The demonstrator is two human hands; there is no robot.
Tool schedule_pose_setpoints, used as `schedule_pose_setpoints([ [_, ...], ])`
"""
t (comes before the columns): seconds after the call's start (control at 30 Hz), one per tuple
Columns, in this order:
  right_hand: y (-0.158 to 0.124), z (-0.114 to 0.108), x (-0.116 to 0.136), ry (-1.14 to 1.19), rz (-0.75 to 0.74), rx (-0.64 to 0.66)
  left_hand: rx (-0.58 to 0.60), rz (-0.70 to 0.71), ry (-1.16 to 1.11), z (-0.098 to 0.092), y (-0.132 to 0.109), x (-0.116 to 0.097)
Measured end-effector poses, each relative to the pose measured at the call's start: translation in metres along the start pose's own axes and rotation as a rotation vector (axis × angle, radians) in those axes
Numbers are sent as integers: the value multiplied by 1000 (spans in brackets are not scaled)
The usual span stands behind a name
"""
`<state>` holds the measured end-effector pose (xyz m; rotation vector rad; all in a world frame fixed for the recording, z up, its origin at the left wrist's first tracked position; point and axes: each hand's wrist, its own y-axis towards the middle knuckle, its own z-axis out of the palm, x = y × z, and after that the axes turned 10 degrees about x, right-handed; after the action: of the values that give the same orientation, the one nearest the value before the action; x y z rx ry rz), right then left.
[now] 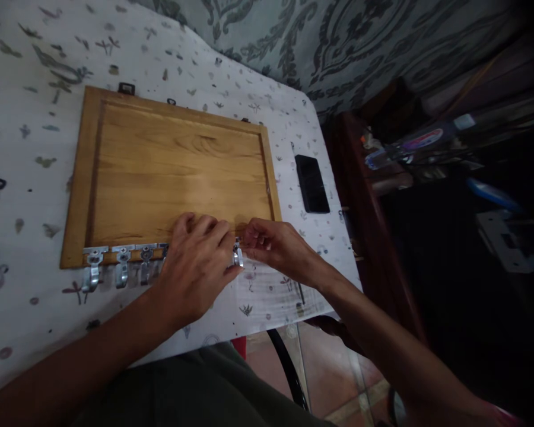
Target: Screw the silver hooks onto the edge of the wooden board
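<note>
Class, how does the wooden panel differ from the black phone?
The wooden panel is yellowish brown; the phone is black. The panel is far larger than the phone. The left hand and right hand are at the panel's near edge, while the phone lies untouched. Both are roughly rectangular and lie on the patterned tablecloth.

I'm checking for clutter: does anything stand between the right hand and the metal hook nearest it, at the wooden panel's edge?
Nothing visible does: the right hand is right beside that metal hook, though contact is unclear. The left hand is on the hook's other side, its thumb near the hook's lower end.
</note>
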<state>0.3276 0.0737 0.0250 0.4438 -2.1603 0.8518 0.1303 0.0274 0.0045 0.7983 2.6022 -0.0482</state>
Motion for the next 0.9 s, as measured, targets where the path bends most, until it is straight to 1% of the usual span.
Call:
schedule_pose_setpoints([
  [0.13, 0, 1, -3, -17, 9, -14, 22, -4, -4, 0, 0, 0],
  [0.43, 1, 2, -6, -32, 24, -22, 30, -9, -7, 0, 0, 1],
  [0.9, 1, 2, -8, 41, 10, -17, 44, -15, 8, -1, 0, 0],
])
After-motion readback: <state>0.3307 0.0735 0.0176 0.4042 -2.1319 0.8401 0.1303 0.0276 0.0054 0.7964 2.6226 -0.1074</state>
